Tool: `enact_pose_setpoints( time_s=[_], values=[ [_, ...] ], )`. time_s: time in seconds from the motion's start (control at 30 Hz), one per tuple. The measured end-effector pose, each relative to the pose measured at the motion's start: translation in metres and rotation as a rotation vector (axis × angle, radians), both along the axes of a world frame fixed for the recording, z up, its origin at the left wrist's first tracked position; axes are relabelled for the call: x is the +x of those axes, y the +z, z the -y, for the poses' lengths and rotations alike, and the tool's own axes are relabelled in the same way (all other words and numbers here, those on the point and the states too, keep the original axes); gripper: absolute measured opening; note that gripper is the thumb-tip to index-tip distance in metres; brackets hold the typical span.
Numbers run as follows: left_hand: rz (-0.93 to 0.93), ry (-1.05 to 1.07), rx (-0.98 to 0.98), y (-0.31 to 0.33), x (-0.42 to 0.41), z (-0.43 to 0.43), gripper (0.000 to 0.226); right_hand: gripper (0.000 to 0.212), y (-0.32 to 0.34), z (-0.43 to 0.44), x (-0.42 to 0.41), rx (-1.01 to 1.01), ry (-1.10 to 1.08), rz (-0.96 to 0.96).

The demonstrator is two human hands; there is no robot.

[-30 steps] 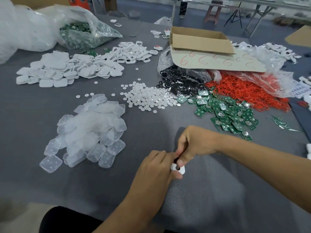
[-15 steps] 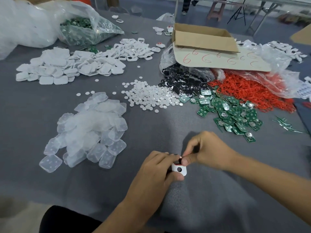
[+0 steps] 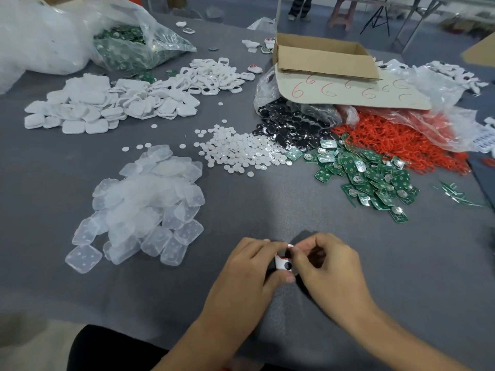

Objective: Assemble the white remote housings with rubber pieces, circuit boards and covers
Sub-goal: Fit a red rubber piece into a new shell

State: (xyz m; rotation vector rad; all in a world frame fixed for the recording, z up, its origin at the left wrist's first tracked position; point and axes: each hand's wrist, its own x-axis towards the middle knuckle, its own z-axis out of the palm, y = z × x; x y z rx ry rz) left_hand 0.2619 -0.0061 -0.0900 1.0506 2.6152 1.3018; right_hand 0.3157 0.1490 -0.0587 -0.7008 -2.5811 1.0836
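Observation:
A small white remote housing (image 3: pixel 284 261) with a red rim at its top and a black round spot is pinched between both hands near the table's front edge. My left hand (image 3: pixel 250 269) grips it from the left and below. My right hand (image 3: pixel 325 263) holds its top right with fingertips on the red edge. Most of the housing is hidden by the fingers. Green circuit boards (image 3: pixel 369 178) lie in a pile to the right. White covers (image 3: pixel 88 108) are heaped at the far left, and translucent rubber pads (image 3: pixel 144 204) lie left of the hands.
White round discs (image 3: pixel 241 151), black oval pieces (image 3: pixel 289 127) and red rings (image 3: pixel 401 140) lie mid-table. An open cardboard box (image 3: pixel 324 60) sits behind them. White frames (image 3: pixel 214 76) and a plastic bag of boards (image 3: pixel 134 46) lie at the back. The grey table (image 3: pixel 267 204) shows before the hands.
My right hand has swung from above the housing to its right side, fingertips now on the red top edge. The housing has turned slightly in my left hand's grip.

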Motion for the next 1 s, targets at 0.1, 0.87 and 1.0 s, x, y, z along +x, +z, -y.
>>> enact_pose_setpoints(
  time_s=[0.1,0.87,1.0],
  values=[
    [-0.021,0.008,-0.013,0.000,0.001,0.000,0.043,0.018,-0.004,0.003,0.001,0.074,0.032,-0.045],
    [0.070,0.036,0.047,-0.002,-0.005,0.000,0.039,0.018,0.026,-0.019,-0.009,-0.009,0.352,0.062],
    [0.117,0.051,0.194,0.001,-0.006,0.000,0.030,0.015,0.026,-0.012,-0.001,-0.344,0.277,0.000]
  ],
)
